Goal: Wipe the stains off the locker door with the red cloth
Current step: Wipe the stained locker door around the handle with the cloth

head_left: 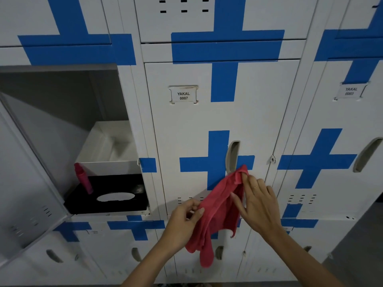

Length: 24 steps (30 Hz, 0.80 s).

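Nearest my view, my left hand (183, 221) pinches the lower left edge of the red cloth (215, 212) between thumb and curled fingers, so that grip holds the fabric. My right hand (258, 206) pinches the cloth's upper corner with its fingertips (244, 177), the other fingers spread loosely. I see the cloth hanging slack between both hands, in front of the locker door (217, 121) labelled YAKAL 0007, its top corner just beside the recessed handle (232, 157). Blue tape crosses (223, 46) mark the white doors. Further left, an open locker (68, 137) holds a black tissue box (107, 195), a pink bottle (83, 178) and a white box (107, 146).
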Tool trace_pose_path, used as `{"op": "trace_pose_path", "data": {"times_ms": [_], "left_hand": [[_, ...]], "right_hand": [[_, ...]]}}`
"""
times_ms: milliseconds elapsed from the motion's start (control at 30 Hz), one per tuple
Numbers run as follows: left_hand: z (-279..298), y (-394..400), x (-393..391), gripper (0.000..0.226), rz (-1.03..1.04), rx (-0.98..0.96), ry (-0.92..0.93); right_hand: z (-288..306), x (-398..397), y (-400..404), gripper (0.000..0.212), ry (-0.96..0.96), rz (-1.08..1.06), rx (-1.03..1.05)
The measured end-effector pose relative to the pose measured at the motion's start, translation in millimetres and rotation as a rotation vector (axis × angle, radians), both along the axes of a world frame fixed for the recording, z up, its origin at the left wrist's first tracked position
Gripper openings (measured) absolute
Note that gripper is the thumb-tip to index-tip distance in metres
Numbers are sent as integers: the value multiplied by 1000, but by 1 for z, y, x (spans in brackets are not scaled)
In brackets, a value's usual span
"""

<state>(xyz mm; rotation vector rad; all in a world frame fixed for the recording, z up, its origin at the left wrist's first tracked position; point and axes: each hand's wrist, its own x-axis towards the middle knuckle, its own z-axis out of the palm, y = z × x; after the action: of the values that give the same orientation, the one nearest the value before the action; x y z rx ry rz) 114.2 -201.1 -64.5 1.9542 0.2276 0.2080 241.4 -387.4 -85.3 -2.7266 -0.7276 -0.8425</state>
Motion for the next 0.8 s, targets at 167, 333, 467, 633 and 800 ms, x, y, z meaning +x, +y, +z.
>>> {"op": "trace_pose_path", "data": {"times_ms": [167,333,467,633,800], "left_hand": [[15,-6,4,15,-30,-72,-98],[27,-5,8,19,-27,-109,-142],[21,-5,4,18,-22,-110,-109],[11,-2,-1,14,-11,-69,-55],[8,1,-3,13,-17,-87,-46]], "right_hand": [[54,8,12,55,-153,36,95],[79,10,24,55,-225,45,82],[67,10,27,55,-226,52,14],[35,3,28,55,-152,27,-80],[33,-2,39,53,-180,-3,-80]]}}
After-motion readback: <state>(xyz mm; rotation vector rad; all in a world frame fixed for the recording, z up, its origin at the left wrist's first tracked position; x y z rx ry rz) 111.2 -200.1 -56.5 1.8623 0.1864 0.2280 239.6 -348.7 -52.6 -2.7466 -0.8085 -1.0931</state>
